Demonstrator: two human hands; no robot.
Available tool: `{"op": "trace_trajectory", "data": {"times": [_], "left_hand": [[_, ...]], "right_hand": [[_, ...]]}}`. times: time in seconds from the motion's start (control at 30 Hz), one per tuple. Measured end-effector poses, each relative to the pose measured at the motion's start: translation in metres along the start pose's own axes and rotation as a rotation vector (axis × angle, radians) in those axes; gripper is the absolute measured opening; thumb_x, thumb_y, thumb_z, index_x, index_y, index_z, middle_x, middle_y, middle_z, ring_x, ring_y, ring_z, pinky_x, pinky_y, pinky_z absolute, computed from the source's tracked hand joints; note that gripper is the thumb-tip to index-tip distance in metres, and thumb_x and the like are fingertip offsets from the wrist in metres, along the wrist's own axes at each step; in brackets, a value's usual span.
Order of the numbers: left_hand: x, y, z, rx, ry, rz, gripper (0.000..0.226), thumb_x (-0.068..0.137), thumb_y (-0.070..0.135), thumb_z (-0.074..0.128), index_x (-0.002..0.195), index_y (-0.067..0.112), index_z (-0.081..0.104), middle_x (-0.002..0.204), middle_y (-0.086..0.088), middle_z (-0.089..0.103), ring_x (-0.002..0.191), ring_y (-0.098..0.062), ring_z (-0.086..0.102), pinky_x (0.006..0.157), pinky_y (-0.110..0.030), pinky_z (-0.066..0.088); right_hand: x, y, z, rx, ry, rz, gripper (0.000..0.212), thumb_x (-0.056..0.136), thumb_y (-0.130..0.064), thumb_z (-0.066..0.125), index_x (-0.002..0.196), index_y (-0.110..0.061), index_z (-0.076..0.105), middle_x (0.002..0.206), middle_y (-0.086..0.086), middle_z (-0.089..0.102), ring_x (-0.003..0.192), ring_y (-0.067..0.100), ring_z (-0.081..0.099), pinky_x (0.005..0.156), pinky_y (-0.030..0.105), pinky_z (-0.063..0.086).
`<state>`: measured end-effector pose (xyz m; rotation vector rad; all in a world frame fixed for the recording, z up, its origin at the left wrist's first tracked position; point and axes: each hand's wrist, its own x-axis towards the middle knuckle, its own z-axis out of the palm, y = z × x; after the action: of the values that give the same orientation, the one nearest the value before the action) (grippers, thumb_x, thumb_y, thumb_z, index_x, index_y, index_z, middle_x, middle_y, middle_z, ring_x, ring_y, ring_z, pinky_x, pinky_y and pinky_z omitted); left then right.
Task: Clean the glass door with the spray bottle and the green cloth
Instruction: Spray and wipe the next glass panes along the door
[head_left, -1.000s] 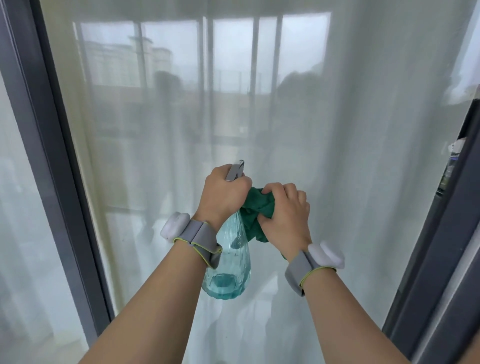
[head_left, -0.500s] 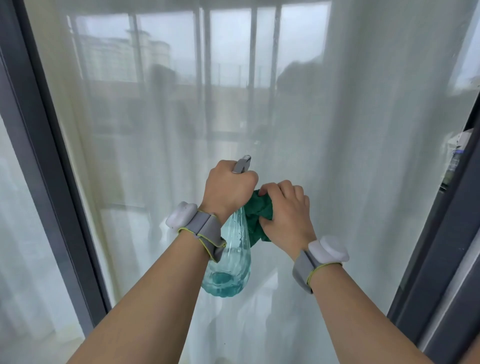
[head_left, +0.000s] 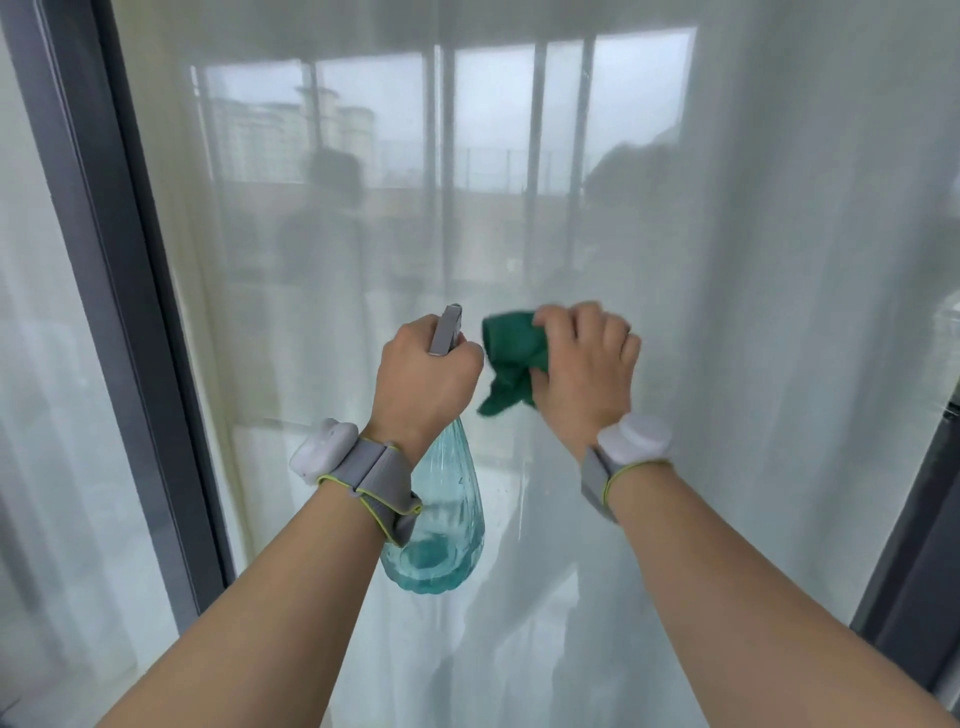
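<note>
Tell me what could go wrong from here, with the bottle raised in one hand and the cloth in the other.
1. The spray bottle hangs by its head from the left hand; if the grip slips, it may drop.
2. The green cloth is bunched in the right hand, so it may wipe only a narrow strip and leave streaks.
3. Reflections on the glass door could hide missed spots.

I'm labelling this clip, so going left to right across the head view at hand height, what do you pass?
Dark door frame → left hand gripping the spray bottle → green cloth → right hand holding it.
</note>
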<state>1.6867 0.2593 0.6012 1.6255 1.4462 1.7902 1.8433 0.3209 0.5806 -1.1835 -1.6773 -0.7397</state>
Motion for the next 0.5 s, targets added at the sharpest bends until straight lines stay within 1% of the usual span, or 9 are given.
{"op": "trace_trajectory", "data": {"times": [0.03,0.07,0.17,0.23,0.27,0.33,0.43,0.5], "left_hand": [[0.002,0.001,-0.004,-0.011,0.012,0.002,0.015,0.070,0.023,0.050,0.065,0.012,0.041,0.057,0.011,0.036,0.060,-0.020,0.030,0.056,-0.033,0.029],[0.004,0.003,-0.008,-0.023,0.018,0.005,0.017,0.071,0.022,0.050,0.063,0.017,0.036,0.054,0.013,0.032,0.059,-0.019,0.027,0.055,-0.031,0.027],[0.009,0.004,-0.013,-0.038,0.027,0.014,0.021,0.071,0.020,0.050,0.061,0.023,0.031,0.051,0.014,0.028,0.057,-0.018,0.024,0.053,-0.028,0.024],[0.010,0.002,-0.013,-0.050,0.035,0.006,0.019,0.069,0.021,0.049,0.060,0.021,0.032,0.052,0.014,0.027,0.057,-0.018,0.024,0.053,-0.029,0.024],[0.010,0.001,-0.013,-0.057,0.040,0.000,0.017,0.069,0.022,0.049,0.061,0.018,0.034,0.053,0.013,0.028,0.058,-0.019,0.024,0.054,-0.030,0.025],[0.008,0.000,-0.010,-0.059,0.042,-0.006,0.015,0.069,0.022,0.049,0.063,0.012,0.039,0.055,0.012,0.029,0.060,-0.020,0.026,0.056,-0.033,0.027],[0.004,0.003,-0.008,-0.053,0.028,-0.006,0.020,0.071,0.020,0.050,0.061,0.019,0.033,0.055,0.011,0.029,0.061,-0.020,0.026,0.057,-0.033,0.026],[0.004,0.005,-0.008,-0.053,0.028,-0.019,0.020,0.070,0.021,0.050,0.061,0.021,0.032,0.054,0.012,0.029,0.061,-0.021,0.026,0.057,-0.034,0.027]], "right_hand": [[0.014,0.002,-0.006,-0.004,0.047,0.038,0.048,0.066,-0.017,0.071,0.112,-0.021,0.055,0.103,0.007,0.049,0.091,0.028,0.039,0.078,0.038,0.030],[0.025,0.004,-0.011,-0.005,0.088,0.067,0.049,0.068,-0.018,0.070,0.114,-0.020,0.054,0.105,0.008,0.048,0.093,0.030,0.041,0.079,0.039,0.031],[0.032,0.004,-0.012,-0.018,0.145,0.109,0.049,0.071,-0.021,0.071,0.116,-0.019,0.052,0.107,0.008,0.049,0.093,0.031,0.044,0.079,0.039,0.034],[0.013,-0.002,0.001,-0.044,0.119,0.084,0.049,0.070,-0.022,0.072,0.114,-0.020,0.051,0.104,0.008,0.049,0.091,0.031,0.044,0.077,0.040,0.035],[0.000,-0.008,0.009,-0.059,0.087,0.046,0.049,0.069,-0.020,0.072,0.113,-0.020,0.052,0.102,0.007,0.049,0.089,0.030,0.043,0.075,0.040,0.035],[-0.028,-0.019,0.027,-0.081,-0.015,-0.052,0.050,0.067,-0.017,0.074,0.113,-0.020,0.055,0.099,0.007,0.050,0.086,0.029,0.042,0.072,0.039,0.034],[-0.046,-0.026,0.038,-0.086,-0.116,-0.140,0.053,0.066,-0.017,0.074,0.115,-0.020,0.055,0.097,0.006,0.050,0.083,0.029,0.044,0.071,0.039,0.036],[-0.035,-0.022,0.032,-0.097,-0.107,-0.157,0.053,0.066,-0.018,0.074,0.115,-0.020,0.055,0.095,0.006,0.050,0.082,0.028,0.044,0.070,0.039,0.034]]}}
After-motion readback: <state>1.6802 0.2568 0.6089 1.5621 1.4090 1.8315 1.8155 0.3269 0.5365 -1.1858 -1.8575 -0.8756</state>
